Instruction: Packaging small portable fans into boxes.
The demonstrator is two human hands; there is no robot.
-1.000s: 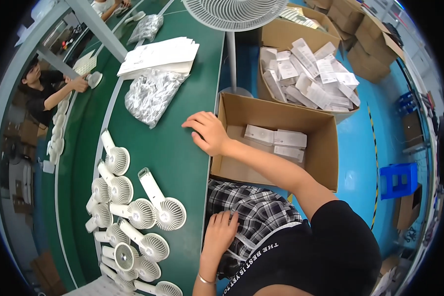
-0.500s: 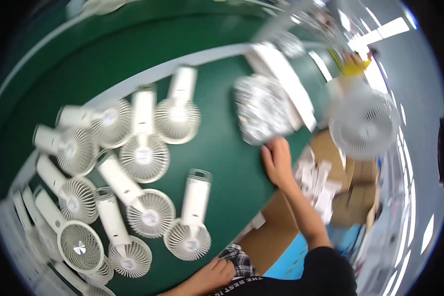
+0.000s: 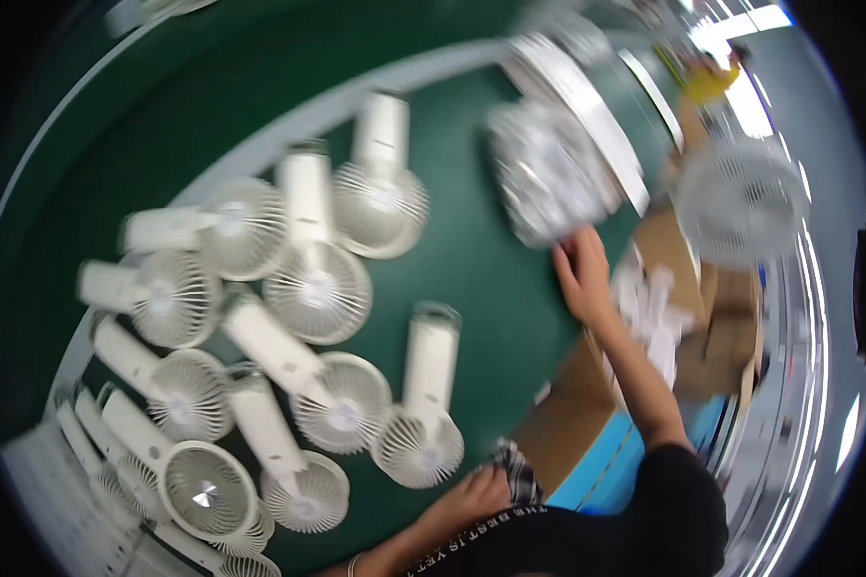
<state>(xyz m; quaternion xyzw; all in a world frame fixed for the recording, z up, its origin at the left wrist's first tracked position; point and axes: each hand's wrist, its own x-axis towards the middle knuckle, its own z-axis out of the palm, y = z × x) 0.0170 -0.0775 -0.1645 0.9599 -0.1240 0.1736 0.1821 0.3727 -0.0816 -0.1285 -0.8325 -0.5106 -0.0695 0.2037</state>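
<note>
My right hand [image 3: 584, 274] is at the near edge of a shiny, crinkled plastic bag [image 3: 548, 173], its curled fingers gripping the edge and the thumb toward the bag's near side. Blur hides what is inside the bag. Low in the view, my left hand [image 3: 479, 492] is closed around a black-and-white checkered cloth [image 3: 520, 473]. Closest to that hand lies a white handheld fan [image 3: 420, 447], its handle pointing away from me. Several more such fans, among them one with a silver hub [image 3: 205, 492], spread over the green table [image 3: 481, 337] to the left.
A long white box [image 3: 587, 111] lies just beyond the bag. An open cardboard carton [image 3: 568, 423] stands at the table's right edge, with white pieces [image 3: 654, 313] in another carton beside it. A round white desk fan [image 3: 744, 205] rises at the right. A pale raised rim [image 3: 289, 125] borders the table.
The whole view has shifted, so the fans, bag and both hands appear farther right. My right hand stays at the bag's near edge and my left hand stays by the checkered cloth.
</note>
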